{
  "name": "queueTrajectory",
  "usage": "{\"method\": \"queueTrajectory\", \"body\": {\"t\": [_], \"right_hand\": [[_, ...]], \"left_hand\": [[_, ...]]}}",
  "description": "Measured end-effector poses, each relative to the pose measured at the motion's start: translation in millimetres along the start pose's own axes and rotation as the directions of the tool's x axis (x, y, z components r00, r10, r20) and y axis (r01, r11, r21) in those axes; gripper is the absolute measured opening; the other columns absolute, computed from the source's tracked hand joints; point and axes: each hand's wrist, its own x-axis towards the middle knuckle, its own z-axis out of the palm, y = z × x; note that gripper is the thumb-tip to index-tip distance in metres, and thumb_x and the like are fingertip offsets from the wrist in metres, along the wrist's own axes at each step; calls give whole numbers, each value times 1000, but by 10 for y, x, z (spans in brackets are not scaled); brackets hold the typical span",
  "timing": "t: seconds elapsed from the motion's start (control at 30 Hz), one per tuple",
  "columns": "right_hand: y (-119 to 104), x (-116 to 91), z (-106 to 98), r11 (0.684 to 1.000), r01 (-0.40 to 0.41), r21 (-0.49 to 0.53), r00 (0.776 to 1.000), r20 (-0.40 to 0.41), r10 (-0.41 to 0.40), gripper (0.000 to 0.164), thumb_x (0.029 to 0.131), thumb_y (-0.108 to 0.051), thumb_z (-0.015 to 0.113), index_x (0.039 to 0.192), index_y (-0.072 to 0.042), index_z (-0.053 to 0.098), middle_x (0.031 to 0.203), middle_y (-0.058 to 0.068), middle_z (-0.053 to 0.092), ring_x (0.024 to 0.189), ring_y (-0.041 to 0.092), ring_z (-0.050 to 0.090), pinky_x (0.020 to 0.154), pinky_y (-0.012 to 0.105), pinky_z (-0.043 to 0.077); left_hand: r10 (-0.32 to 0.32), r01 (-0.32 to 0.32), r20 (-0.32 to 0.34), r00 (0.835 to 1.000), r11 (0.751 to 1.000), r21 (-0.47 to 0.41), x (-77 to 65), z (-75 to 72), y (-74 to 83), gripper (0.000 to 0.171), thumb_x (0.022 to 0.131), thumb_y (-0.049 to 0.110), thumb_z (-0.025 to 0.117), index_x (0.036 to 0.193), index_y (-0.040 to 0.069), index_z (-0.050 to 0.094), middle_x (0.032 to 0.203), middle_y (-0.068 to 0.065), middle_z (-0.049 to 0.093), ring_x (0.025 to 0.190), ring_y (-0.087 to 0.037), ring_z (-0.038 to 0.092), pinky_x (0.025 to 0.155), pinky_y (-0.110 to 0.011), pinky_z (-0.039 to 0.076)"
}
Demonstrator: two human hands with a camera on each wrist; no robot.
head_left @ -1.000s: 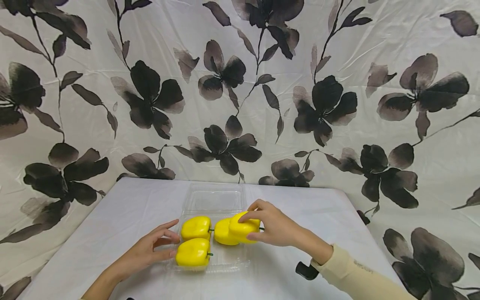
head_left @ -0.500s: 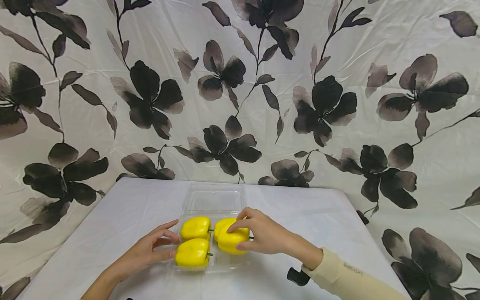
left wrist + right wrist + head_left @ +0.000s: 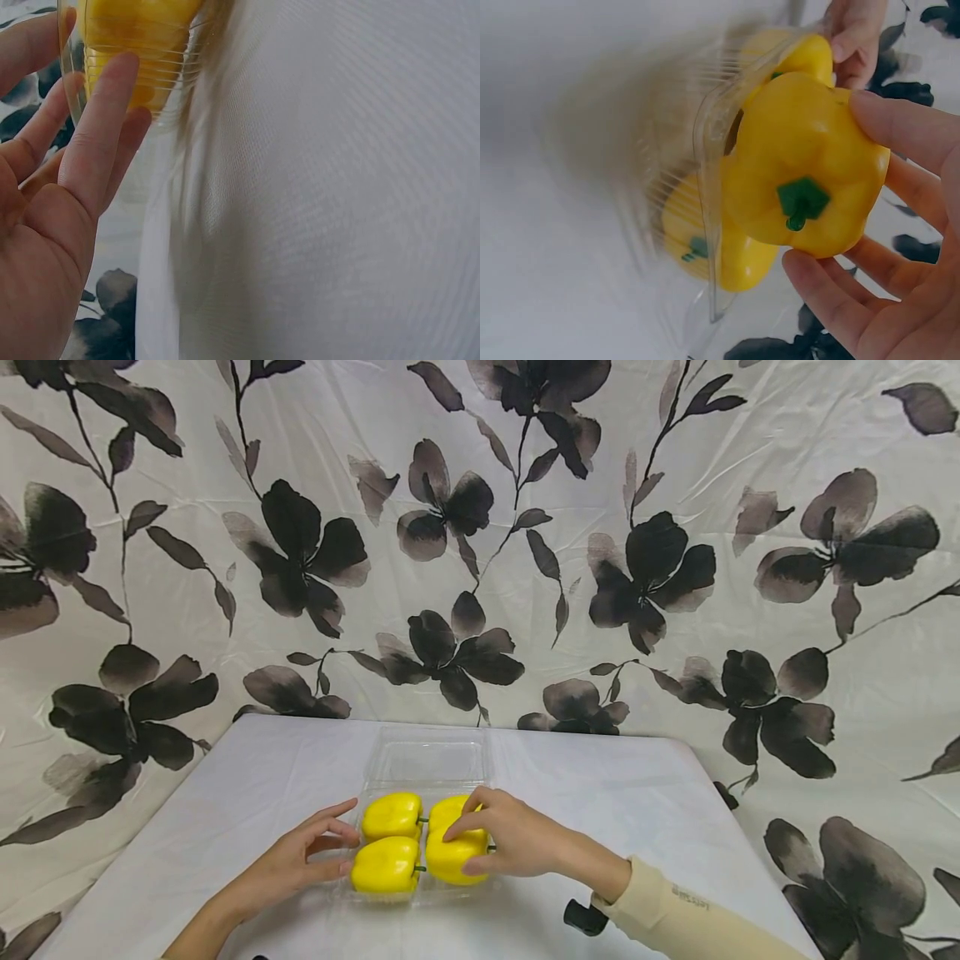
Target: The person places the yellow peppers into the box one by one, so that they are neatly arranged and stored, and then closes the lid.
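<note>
Between the thumb and fingers of my right hand (image 3: 517, 839) is a yellow bell pepper (image 3: 806, 165), its green stem towards the wrist. It sits partly above the rim of a clear plastic clamshell container (image 3: 707, 142), at the front right. Behind it is another yellow bell pepper (image 3: 447, 810), partly covered by the hand. Two more lie in the left half: a rear bell pepper (image 3: 392, 816) and a front bell pepper (image 3: 385, 865). My left hand (image 3: 300, 852) rests extended fingers against the container's left wall, seen close up with its fingertips (image 3: 120, 71) in the left wrist view.
The container's clear lid (image 3: 430, 760) lies folded back behind it on the white-covered table (image 3: 600, 793). A floral cloth (image 3: 465, 568) hangs behind the table. A black object (image 3: 585, 917) shows at the right wrist.
My right hand has carried its bell pepper left and towards the front, from over the rear right pepper to the container's front right. The left hand has stayed put.
</note>
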Motion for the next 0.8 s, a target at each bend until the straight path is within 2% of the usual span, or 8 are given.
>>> {"method": "queueTrajectory", "body": {"t": [0.2,0.43,0.8], "right_hand": [[0,20,22,1000,21,-9,1000,15,-21,37,92,-28,87,127,-28,77,123,1,61,110,13,54,93,25,49],[-1,56,37,1000,9,-12,999,42,-9,36,92,-29,87,127,-30,77,123,0,61,110,12,53,95,25,50],[-26,107,5,997,35,-69,994,101,-28,37,93,-31,86,129,-30,77,123,-2,64,110,11,54,96,24,50]], "left_hand": [[3,-3,-3,1000,1000,9,5,0,-7,38,95,31,82,124,11,67,176,-15,22,137,-41,56,115,-65,44],[9,-9,4,1000,1000,2,1,-4,-2,38,95,31,82,124,11,67,176,-16,21,136,-42,56,115,-63,46],[-11,11,-3,1000,1000,10,10,1,10,39,95,32,82,124,10,67,175,-16,22,137,-41,56,115,-65,44]]}}
